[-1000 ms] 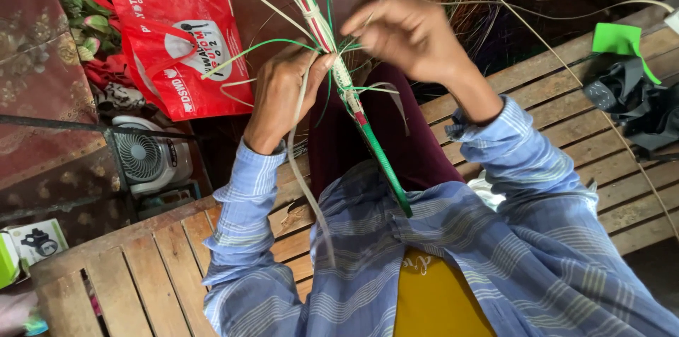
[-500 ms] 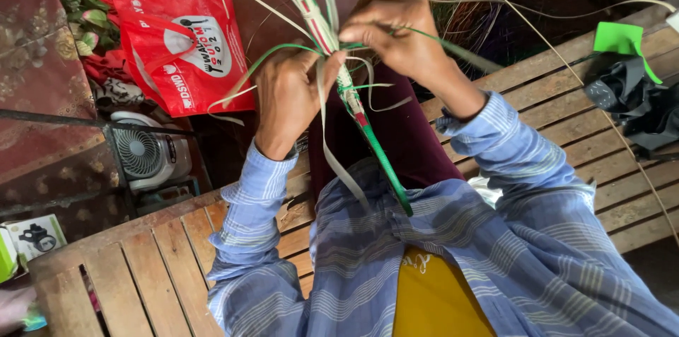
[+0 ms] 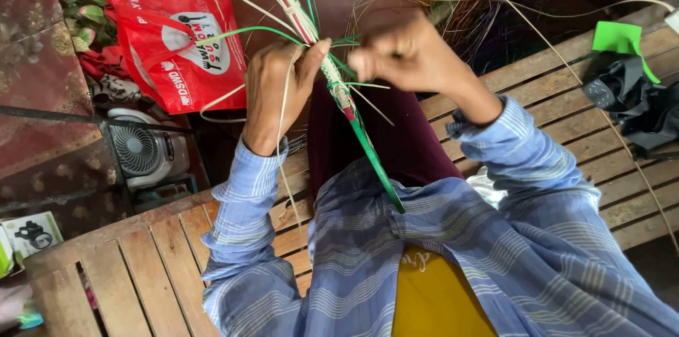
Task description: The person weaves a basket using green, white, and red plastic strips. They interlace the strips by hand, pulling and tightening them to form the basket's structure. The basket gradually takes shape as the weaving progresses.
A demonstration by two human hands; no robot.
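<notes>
At frame centre the left hand (image 3: 279,93) grips the bundle (image 3: 332,79) steady, so the right hand's (image 3: 407,54) pinching fingers (image 3: 364,65) can pull a strip (image 3: 368,86) tight.

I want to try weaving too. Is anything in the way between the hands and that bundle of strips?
Nothing visible is. The left hand already grips the bundle of green and pale strips, thumb against it, and the right hand pinches strands right beside it. The red bag and small fan sit off to the side, apart from the hands.

Green-white woven strip bundle (image 3: 332,82), slanted, w/ loose ends fanning upward.
</notes>
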